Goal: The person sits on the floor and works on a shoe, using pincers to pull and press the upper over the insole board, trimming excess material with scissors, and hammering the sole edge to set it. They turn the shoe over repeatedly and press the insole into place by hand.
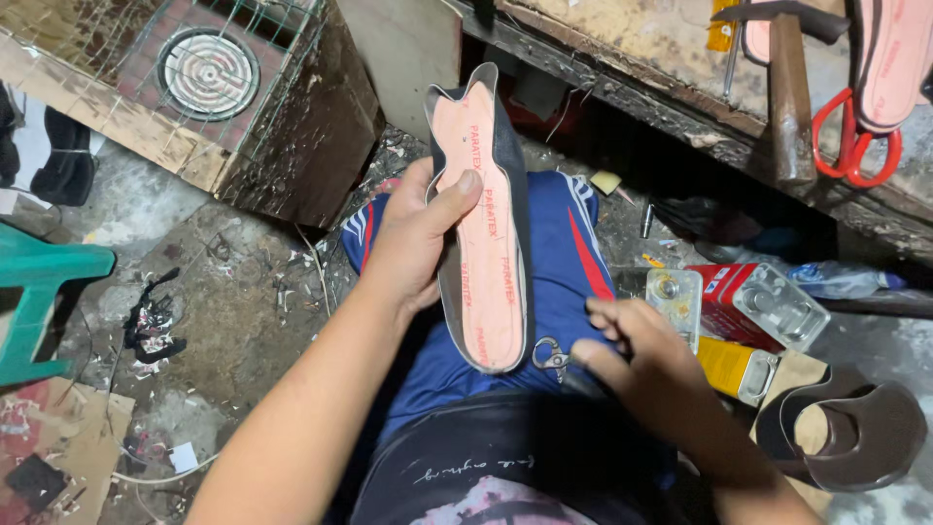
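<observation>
My left hand (413,238) grips a shoe sole piece (486,214): a pink insole board lying on a dark upper, held upright over my lap, thumb pressed on the pink face. Just below the sole's lower end, my right hand (637,365) has its fingers closed around a small metal tool (552,356), likely pincers or scissors, of which only the ring-shaped end shows. Both hands are over my blue shorts (554,243) with red and white stripes.
A workbench (680,58) at top right carries a hammer (789,92), red-handled scissors (855,146) and another pink insole (894,58). Glue tins (748,306) and a dark leather piece (855,428) lie at right. A wire-caged box (194,87) and a green stool (39,292) stand at left.
</observation>
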